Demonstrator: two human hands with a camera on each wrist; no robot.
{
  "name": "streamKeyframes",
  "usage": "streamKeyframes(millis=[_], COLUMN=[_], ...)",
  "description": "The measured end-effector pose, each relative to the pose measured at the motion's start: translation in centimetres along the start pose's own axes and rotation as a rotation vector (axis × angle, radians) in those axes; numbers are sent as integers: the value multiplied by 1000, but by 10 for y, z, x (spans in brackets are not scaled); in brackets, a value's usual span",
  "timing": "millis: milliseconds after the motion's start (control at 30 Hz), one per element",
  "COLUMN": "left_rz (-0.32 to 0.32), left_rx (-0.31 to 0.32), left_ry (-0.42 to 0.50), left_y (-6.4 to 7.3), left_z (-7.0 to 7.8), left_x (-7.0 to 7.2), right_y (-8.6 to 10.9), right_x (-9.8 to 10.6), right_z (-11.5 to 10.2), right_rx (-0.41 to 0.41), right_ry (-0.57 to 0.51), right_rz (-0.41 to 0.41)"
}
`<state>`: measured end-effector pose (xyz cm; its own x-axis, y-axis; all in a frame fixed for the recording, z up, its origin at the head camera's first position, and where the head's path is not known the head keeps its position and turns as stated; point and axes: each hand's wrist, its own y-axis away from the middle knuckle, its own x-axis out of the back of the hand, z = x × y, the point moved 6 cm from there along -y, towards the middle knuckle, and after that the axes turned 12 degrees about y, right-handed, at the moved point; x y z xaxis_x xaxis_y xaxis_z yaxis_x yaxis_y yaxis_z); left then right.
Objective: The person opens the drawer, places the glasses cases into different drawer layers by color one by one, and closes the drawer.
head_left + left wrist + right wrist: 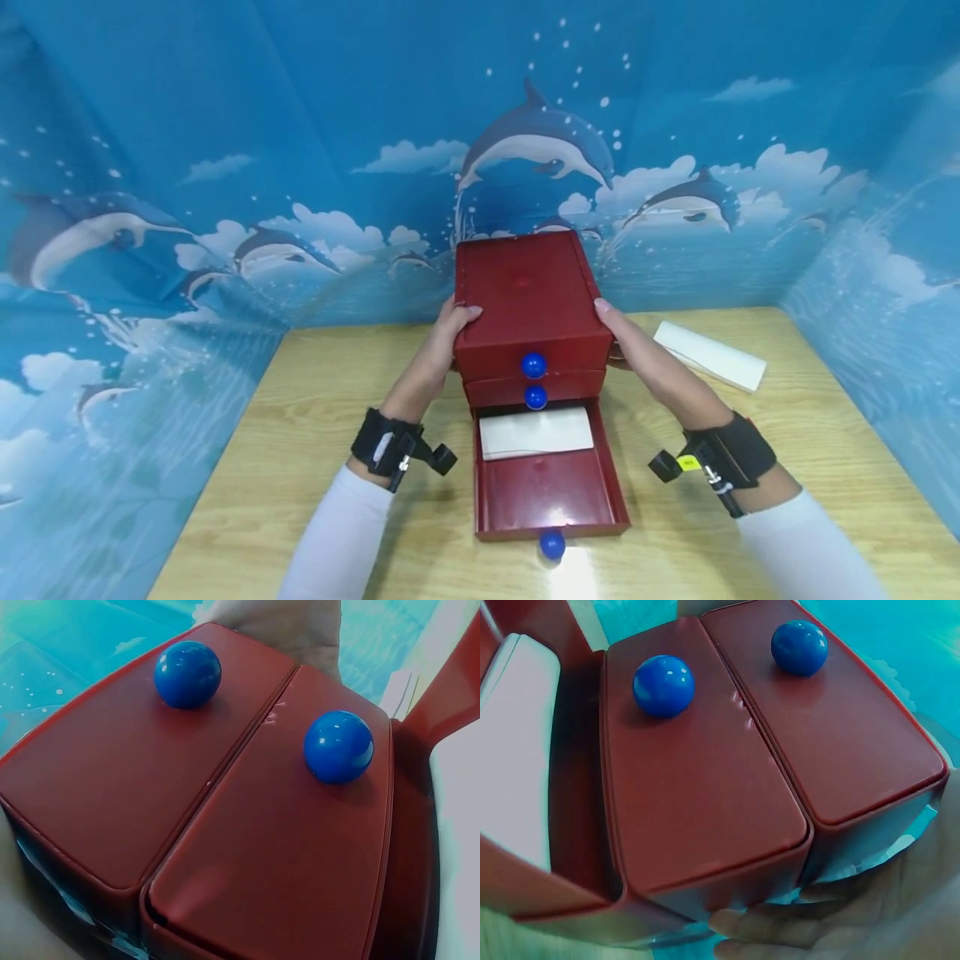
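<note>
A dark red chest of small drawers (517, 287) stands in the middle of the head view. My left hand (441, 340) grips its left side, thumb over the top edge. On the opposite side my right hand (637, 340) holds it likewise; the right wrist view shows its fingers (772, 927) along the side wall. Two upper drawers are closed, with blue ball knobs (533, 365). The bottom drawer (543, 500) is pulled out toward me and holds a white folded piece, cloth or paper (536, 432), at its back.
Another white folded piece (711, 355) lies on the wooden table (330, 417), right of the chest. Behind and at both sides hangs a blue dolphin-print backdrop (360, 83). A blue knob (552, 546) juts from the front of the pulled-out drawer.
</note>
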<state>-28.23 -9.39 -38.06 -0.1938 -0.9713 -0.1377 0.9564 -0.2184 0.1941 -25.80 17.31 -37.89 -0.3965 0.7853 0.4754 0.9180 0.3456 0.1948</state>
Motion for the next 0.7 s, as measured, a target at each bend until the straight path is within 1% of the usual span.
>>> streamKeyframes(millis=[167, 200, 300, 400, 467, 533, 633, 700], left_rz=[3, 2, -1, -1, -4, -6, -5, -4], left_rx=[-2, -2, -5, -6, -11, -16, -19, -16], left_ry=[1, 0, -5, -7, -8, -11, -4, 1], left_y=[1, 1, 2, 3, 3, 4, 3, 3], left_z=[-1, -1, -2, -2, -2, -1, -1, 0], left_x=[0, 1, 1, 2, 2, 1, 0, -1], right_y=[5, 6, 8, 8, 6, 5, 6, 8], right_x=[4, 5, 5, 7, 9, 13, 23, 33], right_z=[3, 6, 17, 31, 41, 49, 60, 67], right_rx=[72, 70, 45, -26, -45, -41, -7, 10], right_ry=[66, 91, 239, 417, 519, 598, 732, 792], right_rz=[47, 64, 125, 179, 210, 251, 334, 383])
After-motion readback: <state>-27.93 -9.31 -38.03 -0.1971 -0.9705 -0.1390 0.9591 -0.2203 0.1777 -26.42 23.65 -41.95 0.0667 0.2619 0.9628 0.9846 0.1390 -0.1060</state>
